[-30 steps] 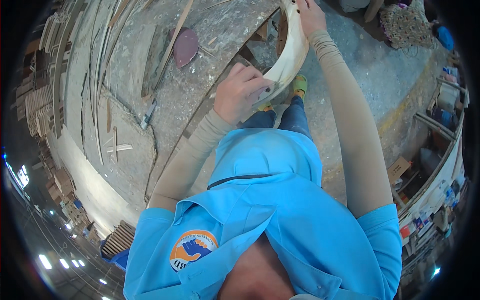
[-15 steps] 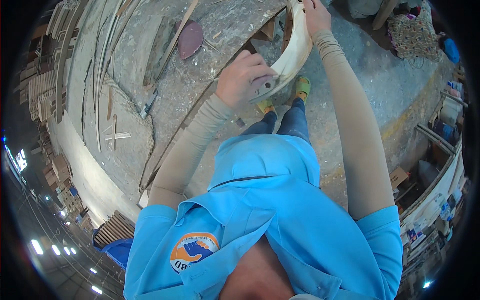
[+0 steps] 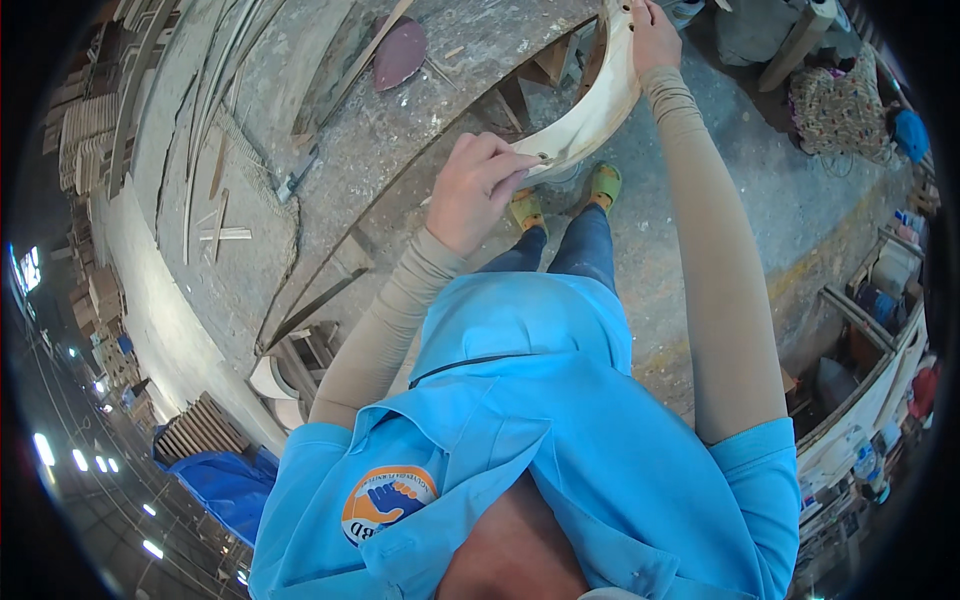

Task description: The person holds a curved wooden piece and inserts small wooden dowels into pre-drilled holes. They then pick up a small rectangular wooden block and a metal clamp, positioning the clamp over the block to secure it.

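A pale, curved wooden piece [image 3: 598, 122] with dark round holes near its ends is held out in front of me, above the floor by the worktable's edge. At its far right end, my right hand [image 3: 656, 38] is closed around the wood. My left hand [image 3: 475, 188] is closed at the near left end, its thumb and forefinger pinching beside a hole. Whether anything thin lies under the left fingers cannot be made out. A maroon disc [image 3: 400, 54], resembling a sanding sheet, lies on the worktable [image 3: 350, 180] beyond my left hand.
Wooden strips [image 3: 225, 234] and a small tool [image 3: 290, 185] lie on the table at left. Wooden parts show beneath its edge. A patterned bundle [image 3: 835, 105] rests on the floor at far right. Shelving [image 3: 860, 320] stands to the right; a blue sheet [image 3: 215, 488] lies lower left.
The curved piece and my right hand have shifted slightly right in view. My left hand has moved down and left, and its fingers now uncover more of the piece's near end.
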Demonstrator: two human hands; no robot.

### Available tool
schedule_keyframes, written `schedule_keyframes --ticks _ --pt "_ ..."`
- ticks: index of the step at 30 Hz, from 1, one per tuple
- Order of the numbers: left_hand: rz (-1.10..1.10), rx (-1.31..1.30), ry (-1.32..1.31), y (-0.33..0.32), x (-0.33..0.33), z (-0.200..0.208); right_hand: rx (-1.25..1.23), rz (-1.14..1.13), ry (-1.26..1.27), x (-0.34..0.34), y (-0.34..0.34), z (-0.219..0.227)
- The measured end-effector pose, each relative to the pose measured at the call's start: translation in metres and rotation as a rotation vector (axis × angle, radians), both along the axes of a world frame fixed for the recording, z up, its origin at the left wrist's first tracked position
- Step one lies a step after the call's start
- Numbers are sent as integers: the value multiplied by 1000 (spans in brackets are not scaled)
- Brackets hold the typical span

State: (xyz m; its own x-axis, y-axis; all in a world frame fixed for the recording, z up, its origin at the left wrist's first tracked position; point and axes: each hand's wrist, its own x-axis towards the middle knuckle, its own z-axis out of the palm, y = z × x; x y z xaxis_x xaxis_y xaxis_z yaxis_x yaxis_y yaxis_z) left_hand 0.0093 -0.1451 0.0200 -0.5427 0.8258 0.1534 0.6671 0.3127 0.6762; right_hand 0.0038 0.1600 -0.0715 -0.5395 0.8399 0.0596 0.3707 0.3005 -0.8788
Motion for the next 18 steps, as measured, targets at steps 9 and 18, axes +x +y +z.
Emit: schedule_keyframes --ticks 9,18 --pt "18 27 174 11 25 -16 6 2 -9 0 0 -2" --pt "-15 -22 111 3 22 -4 -4 -14 -26 -2 1 -1"
